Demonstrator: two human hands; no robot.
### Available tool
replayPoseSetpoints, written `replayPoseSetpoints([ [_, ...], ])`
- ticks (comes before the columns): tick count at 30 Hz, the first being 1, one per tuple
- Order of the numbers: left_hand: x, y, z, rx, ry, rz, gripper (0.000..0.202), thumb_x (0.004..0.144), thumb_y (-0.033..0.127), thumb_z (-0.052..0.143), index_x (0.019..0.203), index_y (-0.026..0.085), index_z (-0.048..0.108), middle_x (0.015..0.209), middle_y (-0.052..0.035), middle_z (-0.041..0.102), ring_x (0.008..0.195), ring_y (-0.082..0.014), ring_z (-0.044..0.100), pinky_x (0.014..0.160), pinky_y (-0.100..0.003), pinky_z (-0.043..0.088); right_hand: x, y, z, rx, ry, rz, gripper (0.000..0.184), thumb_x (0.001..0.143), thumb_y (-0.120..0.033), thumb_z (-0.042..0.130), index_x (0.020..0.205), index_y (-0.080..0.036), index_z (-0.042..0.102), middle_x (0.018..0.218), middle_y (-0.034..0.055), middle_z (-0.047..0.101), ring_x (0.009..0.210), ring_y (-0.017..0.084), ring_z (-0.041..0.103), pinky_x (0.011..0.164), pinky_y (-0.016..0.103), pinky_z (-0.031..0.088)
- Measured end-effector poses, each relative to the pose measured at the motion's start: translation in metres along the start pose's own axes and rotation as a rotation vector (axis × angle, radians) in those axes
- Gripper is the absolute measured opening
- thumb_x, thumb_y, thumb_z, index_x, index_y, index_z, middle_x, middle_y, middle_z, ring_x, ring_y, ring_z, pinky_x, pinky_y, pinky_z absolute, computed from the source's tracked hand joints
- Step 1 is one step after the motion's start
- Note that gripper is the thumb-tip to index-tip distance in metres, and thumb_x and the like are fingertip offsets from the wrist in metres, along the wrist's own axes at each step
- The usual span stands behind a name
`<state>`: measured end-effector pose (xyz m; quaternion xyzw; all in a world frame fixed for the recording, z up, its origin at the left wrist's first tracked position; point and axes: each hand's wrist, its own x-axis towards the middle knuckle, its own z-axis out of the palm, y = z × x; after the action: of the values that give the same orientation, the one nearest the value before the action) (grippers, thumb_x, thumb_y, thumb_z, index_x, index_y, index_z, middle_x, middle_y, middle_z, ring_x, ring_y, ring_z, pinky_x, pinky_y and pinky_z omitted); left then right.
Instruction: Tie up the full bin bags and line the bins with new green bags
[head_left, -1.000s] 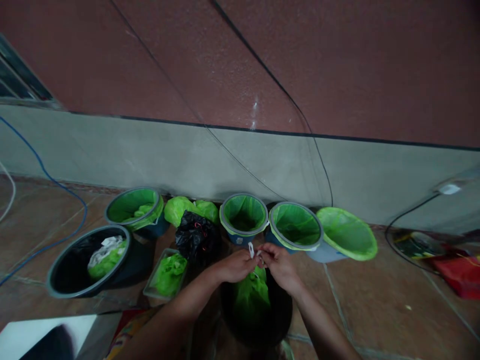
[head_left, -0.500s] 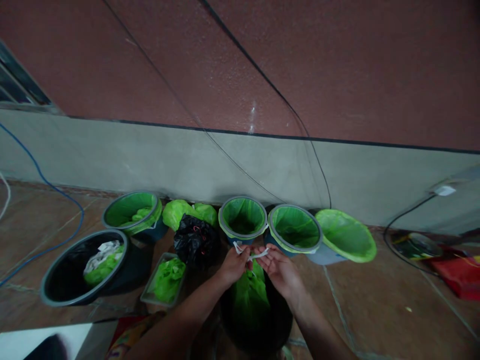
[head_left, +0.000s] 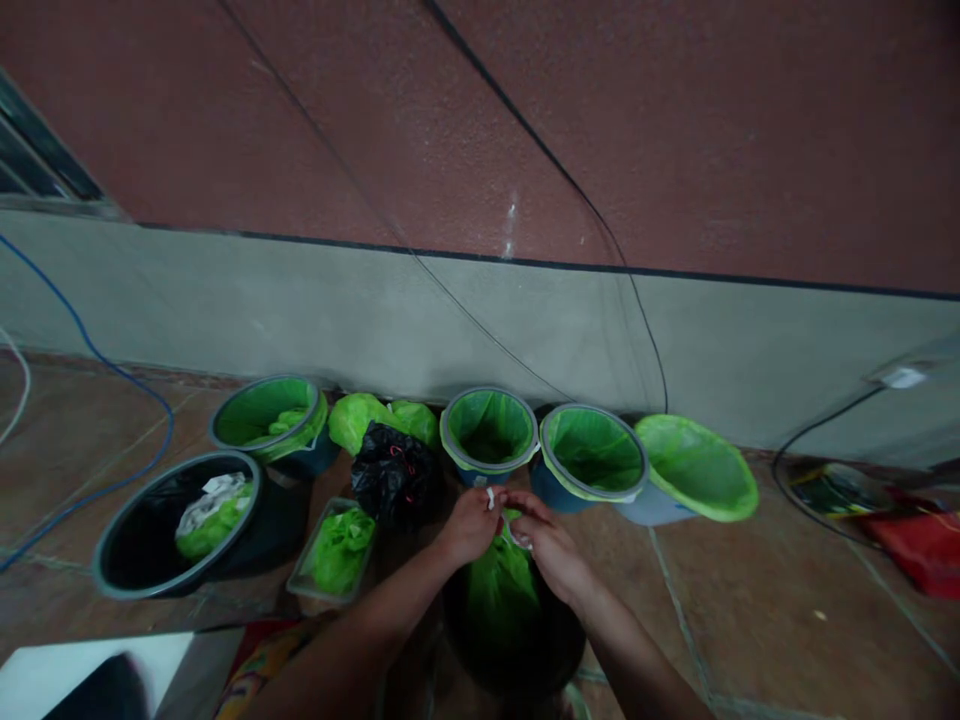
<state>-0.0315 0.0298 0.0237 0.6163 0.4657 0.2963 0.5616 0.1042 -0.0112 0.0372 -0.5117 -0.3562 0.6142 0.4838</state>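
Observation:
A green plastic garbage bag (head_left: pixel 501 590), gathered at its top, stands in a dark bucket (head_left: pixel 559 655) right before me. My left hand (head_left: pixel 471 525) is closed on a white drawstring (head_left: pixel 491 498) of the bag. My right hand (head_left: pixel 551 545) has its fingers curled on the drawstring too, with a white loop showing below them. The two hands almost touch at the fingertips, just over the bag's neck. The fingers partly hide the string, so I cannot make out how it crosses.
Along the wall stand bins lined with green bags: one bin (head_left: pixel 266 460) left, two grey-rimmed bins (head_left: pixel 489 466) (head_left: pixel 553 490) mid, a pale bin (head_left: pixel 652 512) right. Nearer are a black tied bag (head_left: pixel 394 478), a clear tub (head_left: pixel 300 580) and a wide dark tub (head_left: pixel 112 585).
My hands have drawn together and the right fingers have curled in. The white string, stretched between them before, is now mostly hidden. The view has shifted slightly.

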Motion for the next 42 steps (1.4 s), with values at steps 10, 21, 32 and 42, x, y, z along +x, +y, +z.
replayPoseSetpoints([
  [10,-0.002,0.004,-0.002,0.1,0.046,0.046,0.034,0.091,0.036,0.044,0.083,0.019,0.072,0.082,-0.005,0.073,0.076,-0.0187,0.063,0.074,-0.028,0.046,0.0,0.012,0.01,0.071,-0.122,-0.017,0.028,0.062,-0.017,0.065,0.089,-0.02,0.071,0.078,0.0002,0.067,0.066,0.012,0.05,0.057,0.024,0.035],
  [21,-0.001,0.006,-0.009,0.187,0.084,-0.07,0.039,0.09,0.038,0.048,0.057,0.019,0.056,0.051,-0.0004,0.053,0.05,-0.0128,0.047,0.054,-0.024,0.034,0.005,0.019,0.002,-0.173,-0.047,-0.093,0.026,0.07,-0.033,0.074,0.093,-0.021,0.069,0.063,-0.002,0.063,0.054,0.012,0.051,0.053,0.025,0.038],
  [32,-0.002,0.013,-0.004,-0.205,0.069,-0.573,0.039,0.085,0.048,0.061,0.065,0.016,0.056,0.046,0.0064,0.046,0.039,-0.0056,0.036,0.048,-0.021,0.04,-0.009,0.022,-0.001,-0.942,-0.013,-0.521,0.031,0.092,-0.016,0.038,0.097,-0.019,0.068,0.098,0.0091,0.068,0.087,0.019,0.064,0.081,0.031,0.048],
  [42,-0.001,0.017,-0.01,0.603,0.06,-0.066,0.031,0.095,0.035,0.045,0.103,0.015,0.067,0.098,-0.0085,0.072,0.094,-0.0209,0.066,0.087,-0.031,0.048,0.003,0.02,-0.002,-0.362,-0.104,0.067,0.016,0.074,-0.032,0.061,0.075,-0.017,0.067,0.064,-0.0001,0.059,0.057,0.013,0.053,0.054,0.025,0.041],
])
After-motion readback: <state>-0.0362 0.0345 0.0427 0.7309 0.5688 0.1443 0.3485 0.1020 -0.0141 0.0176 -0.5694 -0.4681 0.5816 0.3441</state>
